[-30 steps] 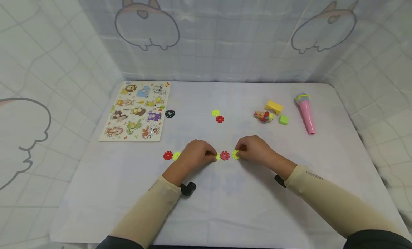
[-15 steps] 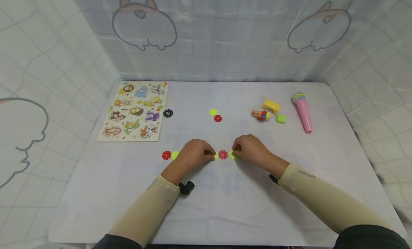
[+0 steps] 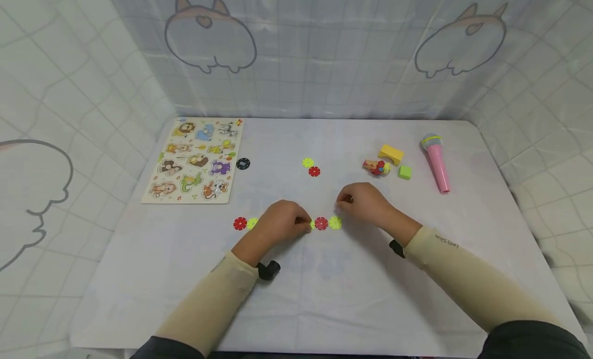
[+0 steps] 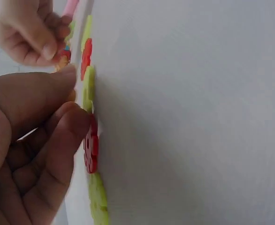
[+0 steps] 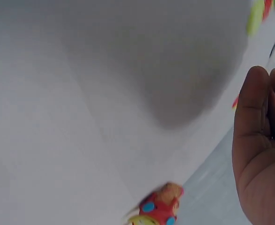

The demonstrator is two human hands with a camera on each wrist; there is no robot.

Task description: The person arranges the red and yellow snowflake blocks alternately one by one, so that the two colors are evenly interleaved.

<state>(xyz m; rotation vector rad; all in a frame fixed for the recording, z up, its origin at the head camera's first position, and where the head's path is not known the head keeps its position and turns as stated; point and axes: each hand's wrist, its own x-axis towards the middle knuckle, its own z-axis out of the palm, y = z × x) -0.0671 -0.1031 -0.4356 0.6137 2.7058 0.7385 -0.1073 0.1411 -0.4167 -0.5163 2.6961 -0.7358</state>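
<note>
Thin notched discs, red and yellow-green in turn, lie in a row across the white table, partly hidden by my left hand [image 3: 283,222]. That hand's thumb and finger pinch a yellow-green disc [image 4: 89,89] by its edges. To its right come a red disc [image 3: 321,223] and another yellow-green disc [image 3: 335,222]. At the left end lie a red disc [image 3: 240,223] and a yellow-green one [image 3: 251,223]. My right hand [image 3: 366,202] hovers just beyond the right-end disc, fingers loosely curled and holding nothing; the right wrist view shows its thumb and fingertip close together.
Farther back lie a yellow-green disc [image 3: 308,163] and a red disc [image 3: 314,171]. An animal puzzle board [image 3: 185,189] and black chip [image 3: 243,164] are back left. Back right are a yellow block [image 3: 391,154], green block [image 3: 405,172], small colourful figure [image 3: 376,167] and pink microphone [image 3: 437,166].
My right hand has let go of the right-end yellow-green disc and moved up and slightly away from it. The left hand has stayed in place on its disc.
</note>
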